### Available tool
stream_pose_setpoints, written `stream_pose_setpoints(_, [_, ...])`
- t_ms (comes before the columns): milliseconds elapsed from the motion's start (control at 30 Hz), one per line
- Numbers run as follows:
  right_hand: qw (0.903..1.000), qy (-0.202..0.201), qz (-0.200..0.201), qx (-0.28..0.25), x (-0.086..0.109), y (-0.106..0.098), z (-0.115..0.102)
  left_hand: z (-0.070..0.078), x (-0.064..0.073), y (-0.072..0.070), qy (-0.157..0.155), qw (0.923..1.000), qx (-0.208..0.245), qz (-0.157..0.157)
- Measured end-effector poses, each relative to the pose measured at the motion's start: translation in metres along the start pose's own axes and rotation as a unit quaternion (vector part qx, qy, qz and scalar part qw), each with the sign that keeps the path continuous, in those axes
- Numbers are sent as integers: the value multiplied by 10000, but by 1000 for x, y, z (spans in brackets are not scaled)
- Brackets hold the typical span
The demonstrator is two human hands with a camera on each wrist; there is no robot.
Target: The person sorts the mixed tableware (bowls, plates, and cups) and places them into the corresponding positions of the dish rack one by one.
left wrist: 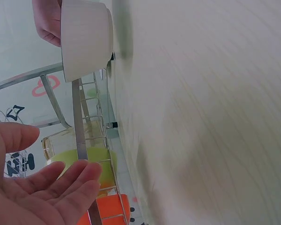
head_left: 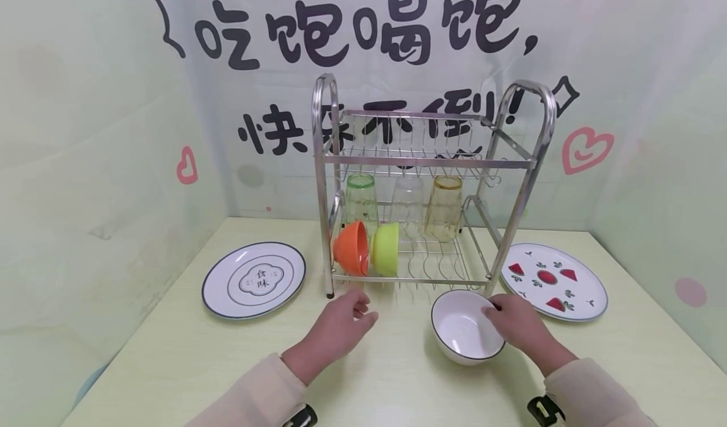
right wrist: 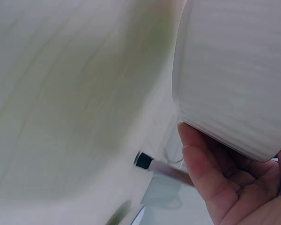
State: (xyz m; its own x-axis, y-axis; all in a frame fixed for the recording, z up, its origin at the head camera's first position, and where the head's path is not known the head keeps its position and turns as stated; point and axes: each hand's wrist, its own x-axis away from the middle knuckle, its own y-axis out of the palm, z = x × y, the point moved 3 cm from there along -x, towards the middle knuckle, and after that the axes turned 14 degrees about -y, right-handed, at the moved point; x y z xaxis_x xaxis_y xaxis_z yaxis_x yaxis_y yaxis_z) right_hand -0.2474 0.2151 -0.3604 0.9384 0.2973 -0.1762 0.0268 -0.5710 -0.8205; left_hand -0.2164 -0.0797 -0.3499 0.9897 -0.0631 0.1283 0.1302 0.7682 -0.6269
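My right hand (head_left: 518,323) grips a white bowl (head_left: 462,326) with a dark rim by its right side, thumb over the rim and fingers under the outer wall. The bowl is tilted with its mouth toward me, in front of the rack's right leg. In the left wrist view a strip of table shadow shows beside the bowl (left wrist: 86,40). My left hand (head_left: 337,326) holds nothing, its fingers loosely bent just in front of the rack. Nearest to it are an orange bowl (head_left: 351,250) and a green bowl (head_left: 386,250), standing on edge side by side on the lower tier.
The two-tier metal dish rack (head_left: 426,161) stands at the back. Behind the small bowls are a green glass (head_left: 361,201), a clear glass (head_left: 406,203) and a yellow glass (head_left: 445,209). A dark-rimmed plate (head_left: 227,288) lies left, a watermelon-patterned plate (head_left: 591,298) right.
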Motion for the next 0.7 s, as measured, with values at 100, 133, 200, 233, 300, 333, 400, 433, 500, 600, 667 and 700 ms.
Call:
stream_pose_setpoints(100, [9999, -95, 77, -38, -1, 3, -9, 2, -2, 4, 50, 10000, -11, -37])
stream_pose_setpoints(133, [9999, -131, 92, -50, -2, 5, -12, 2, -2, 5, 59, 10000, 8, -50])
stream_pose_setpoints(200, [9997, -178, 109, -116, -3, 8, -18, 4, -3, 6, 74, 9999, 52, -60])
stream_pose_setpoints(233, [9997, -159, 96, -153, -4, 10, -21, 4, -3, 6, 71, 9999, 81, -70])
stream_pose_setpoints(300, [9996, -128, 80, -246, -6, 13, -26, 6, -4, 7, 21, 9999, 136, -100])
stream_pose_setpoints(333, [9995, -103, 67, -293, -6, 15, -29, 7, -4, 8, -10, 9998, 165, -123])
stream_pose_setpoints(400, [9992, -77, 81, -381, -7, 18, -34, 9, -5, 10, -91, 9996, 185, -172])
stream_pose_setpoints(433, [9991, -76, 89, -414, -7, 19, -37, 10, -6, 11, -133, 9996, 176, -202])
stream_pose_setpoints(500, [9989, -169, 125, -416, -8, 22, -42, 11, -8, 13, -201, 9993, 138, -269])
stream_pose_setpoints(600, [9984, -318, 191, -436, -10, 26, -49, 13, -10, 17, -311, 9988, 51, -366])
stream_pose_setpoints(667, [9980, -397, 223, -441, -11, 29, -53, 13, -11, 18, -308, 9988, -26, -382])
stream_pose_setpoints(700, [9978, -397, 235, -474, -11, 31, -55, 14, -11, 18, -294, 9988, -52, -375])
